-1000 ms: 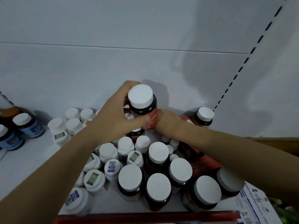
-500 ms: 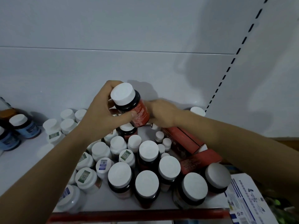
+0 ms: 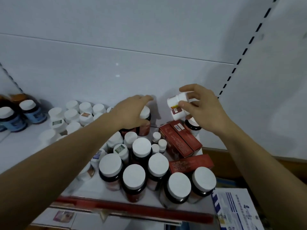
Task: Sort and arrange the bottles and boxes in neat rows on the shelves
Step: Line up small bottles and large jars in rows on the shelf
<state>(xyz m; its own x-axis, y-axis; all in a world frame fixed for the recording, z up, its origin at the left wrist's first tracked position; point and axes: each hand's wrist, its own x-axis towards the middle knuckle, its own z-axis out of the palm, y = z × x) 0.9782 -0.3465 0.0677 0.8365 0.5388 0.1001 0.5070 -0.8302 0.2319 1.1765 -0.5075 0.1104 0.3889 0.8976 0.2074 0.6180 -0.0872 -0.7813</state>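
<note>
Two small white bottles (image 3: 178, 101), as far as the blur allows, pinched together between thumb and curled fingers of the right hand (image 3: 204, 112). Holds them tilted, caps leftward, in the air at the far right of the shelf (image 3: 20, 146), just above a white-capped jar (image 3: 192, 126) and a pair of red boxes (image 3: 181, 140) lying side by side.

Left hand (image 3: 131, 113) arched over the cap of a red-labelled dark bottle (image 3: 144, 128), upright far back near the white back panel (image 3: 116, 72). Reaches fingers past the cap; grip or mere touch impossible to tell.

Between that bottle and the red boxes, a few tiny white vials (image 3: 156, 136), upright. Nearer, a third red box (image 3: 191, 163) lying flat beside a huddle of large dark bottles (image 3: 134, 178) with white caps, crowding up to the red shelf edge (image 3: 132, 206). Further left, a cluster of white pots (image 3: 71, 113), some with stickers on their lids. At far left, blue-labelled bottles (image 3: 33, 112). At near right, below shelf level, a white carton (image 3: 235, 209) with blue print.
</note>
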